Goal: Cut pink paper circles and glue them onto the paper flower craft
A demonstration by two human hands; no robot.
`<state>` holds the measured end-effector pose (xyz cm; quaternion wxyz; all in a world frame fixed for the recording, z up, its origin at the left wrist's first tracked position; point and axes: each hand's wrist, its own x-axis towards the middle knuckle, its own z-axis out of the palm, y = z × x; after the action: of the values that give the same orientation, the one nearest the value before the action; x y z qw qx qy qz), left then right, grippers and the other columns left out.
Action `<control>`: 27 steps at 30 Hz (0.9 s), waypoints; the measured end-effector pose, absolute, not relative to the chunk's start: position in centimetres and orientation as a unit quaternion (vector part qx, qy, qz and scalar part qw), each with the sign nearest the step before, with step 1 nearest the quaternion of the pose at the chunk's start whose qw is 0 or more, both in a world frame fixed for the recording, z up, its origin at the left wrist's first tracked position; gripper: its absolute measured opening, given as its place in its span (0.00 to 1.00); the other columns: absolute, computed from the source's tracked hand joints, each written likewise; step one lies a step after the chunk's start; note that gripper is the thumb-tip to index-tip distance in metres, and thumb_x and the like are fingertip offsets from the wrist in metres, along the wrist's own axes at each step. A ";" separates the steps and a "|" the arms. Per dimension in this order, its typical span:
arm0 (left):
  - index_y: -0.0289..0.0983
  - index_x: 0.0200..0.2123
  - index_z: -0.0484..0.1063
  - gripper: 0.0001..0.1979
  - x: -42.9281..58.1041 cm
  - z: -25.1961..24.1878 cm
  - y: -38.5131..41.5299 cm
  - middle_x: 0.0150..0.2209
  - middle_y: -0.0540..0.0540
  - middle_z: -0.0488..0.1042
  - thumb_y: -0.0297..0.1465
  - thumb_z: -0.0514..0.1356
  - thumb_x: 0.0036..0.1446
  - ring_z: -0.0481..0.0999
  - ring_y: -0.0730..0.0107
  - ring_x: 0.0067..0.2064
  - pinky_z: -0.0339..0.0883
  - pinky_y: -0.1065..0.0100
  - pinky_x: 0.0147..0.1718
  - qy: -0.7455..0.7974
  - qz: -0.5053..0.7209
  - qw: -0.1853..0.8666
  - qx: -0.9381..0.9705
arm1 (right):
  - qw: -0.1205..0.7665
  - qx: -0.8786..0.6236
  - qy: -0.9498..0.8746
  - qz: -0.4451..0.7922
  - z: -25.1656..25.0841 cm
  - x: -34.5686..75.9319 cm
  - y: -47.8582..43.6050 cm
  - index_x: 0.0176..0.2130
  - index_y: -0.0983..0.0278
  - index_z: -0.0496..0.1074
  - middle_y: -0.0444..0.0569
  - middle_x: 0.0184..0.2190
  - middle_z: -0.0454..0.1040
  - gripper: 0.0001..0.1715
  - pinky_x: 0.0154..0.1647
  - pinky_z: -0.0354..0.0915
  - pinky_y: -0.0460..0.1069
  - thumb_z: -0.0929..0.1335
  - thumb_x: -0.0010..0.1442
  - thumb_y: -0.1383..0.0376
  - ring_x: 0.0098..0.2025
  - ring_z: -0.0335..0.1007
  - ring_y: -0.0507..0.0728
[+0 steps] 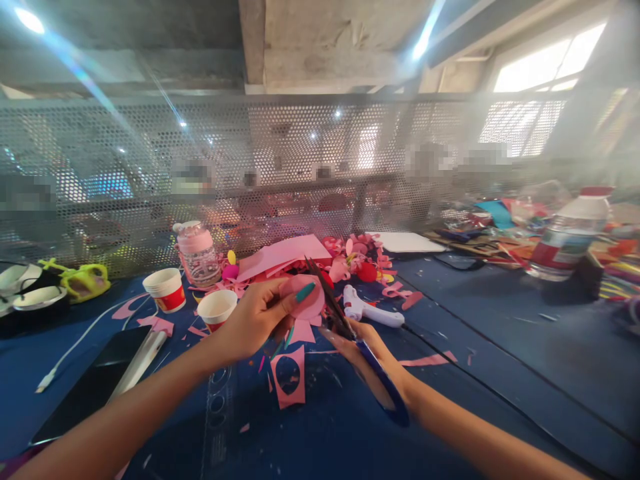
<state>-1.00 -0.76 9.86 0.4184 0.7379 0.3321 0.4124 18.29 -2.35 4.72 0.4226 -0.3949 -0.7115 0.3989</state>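
Note:
Between the thumb and fingers of my left hand (263,313) is a round piece of pink paper (311,305). My right hand (367,353) grips a pair of scissors (383,387) with dark blades and a blue handle. The blades point up and away, right at the paper disc's right edge; whether they touch it I cannot tell. Below the hands lies a pink paper scrap (299,393) with a round hole cut out. A white glue gun (373,311) rests just beyond my right hand, its black cord trailing right.
Paper cups (165,291) and a pink-lidded bottle (196,257) stand left, near a phone (95,380) and white cable. Pink sheets (287,257) and paper flowers are piled behind. At right are a large plastic bottle (570,233) and a white board (404,242). A perforated metal screen (300,147) borders the table.

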 end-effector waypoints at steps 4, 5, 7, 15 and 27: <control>0.36 0.23 0.61 0.14 -1.2 9.9 -0.6 0.16 0.54 0.64 0.38 0.57 0.56 0.61 0.83 0.15 0.54 0.77 0.13 0.334 0.405 0.418 0.741 | 0.425 -0.397 -0.709 0.398 4.6 18.2 -2.3 0.29 0.66 0.67 0.43 0.23 0.61 0.22 0.28 0.59 0.45 0.64 0.55 0.49 0.27 0.56 0.51; 0.37 0.24 0.61 0.14 -1.2 9.9 -0.5 0.17 0.54 0.64 0.37 0.57 0.56 0.61 0.83 0.15 0.54 0.77 0.13 0.332 0.404 0.420 0.742 | 0.426 -0.395 -0.709 0.400 4.6 18.2 -2.3 0.29 0.66 0.67 0.43 0.23 0.61 0.22 0.28 0.59 0.45 0.64 0.56 0.49 0.27 0.55 0.51; 0.37 0.24 0.61 0.13 -1.3 9.9 -0.5 0.17 0.55 0.63 0.38 0.57 0.56 0.61 0.83 0.15 0.54 0.77 0.13 0.331 0.403 0.421 0.742 | 0.420 -0.390 -0.711 0.407 4.7 18.2 -2.3 0.28 0.66 0.66 0.43 0.23 0.59 0.21 0.29 0.59 0.45 0.63 0.56 0.50 0.27 0.55 0.51; 0.36 0.27 0.63 0.12 -1.5 10.3 -0.4 0.16 0.56 0.62 0.39 0.58 0.54 0.60 0.83 0.15 0.51 0.78 0.13 0.336 0.388 0.433 0.742 | 0.425 -0.393 -0.726 0.371 5.1 18.4 -2.2 0.29 0.65 0.70 0.43 0.21 0.59 0.23 0.26 0.59 0.45 0.63 0.54 0.47 0.27 0.57 0.52; 0.37 0.27 0.63 0.15 -1.5 10.4 -0.3 0.15 0.55 0.62 0.43 0.56 0.54 0.58 0.83 0.14 0.48 0.79 0.11 0.333 0.390 0.438 0.739 | 0.392 -0.386 -0.742 0.383 5.6 18.3 -2.2 0.25 0.65 0.63 0.39 0.20 0.52 0.21 0.20 0.50 0.44 0.64 0.56 0.50 0.23 0.46 0.48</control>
<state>-1.51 -0.28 10.35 0.4376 0.7389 0.3328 0.3896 18.34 -2.25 5.56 0.3921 -0.3860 -0.7420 0.3831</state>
